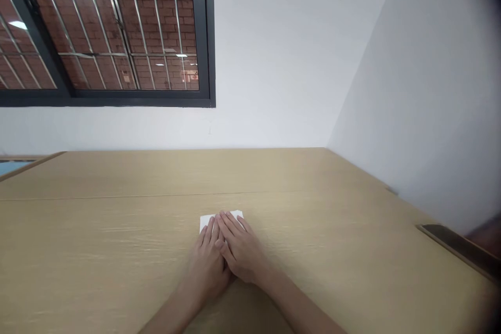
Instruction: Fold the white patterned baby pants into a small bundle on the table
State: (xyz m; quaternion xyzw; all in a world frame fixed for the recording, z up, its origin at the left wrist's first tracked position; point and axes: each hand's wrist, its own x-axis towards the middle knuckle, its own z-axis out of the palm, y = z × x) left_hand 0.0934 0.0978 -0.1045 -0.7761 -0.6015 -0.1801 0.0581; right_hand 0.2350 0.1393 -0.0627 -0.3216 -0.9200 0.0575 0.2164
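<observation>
A small white piece (pixel 205 220), paper or thin cloth, lies on the light wooden surface (pixel 129 250) in the lower middle of the view. My left hand (pixel 208 263) rests flat over its left part, fingers stretched forward. Over the right part lies my right hand (pixel 243 250), also flat, its thumb and inner fingers overlapping the left hand. Only the far edge and corners of the white piece show; the hands cover the rest. Neither hand grips it.
A seam crosses the wooden surface beyond the hands. White walls (pixel 274 62) rise behind it and at the right. A dark-framed window (pixel 207 36) with metal bars is at upper left. A dark recessed strip (pixel 462 245) lies along the right edge.
</observation>
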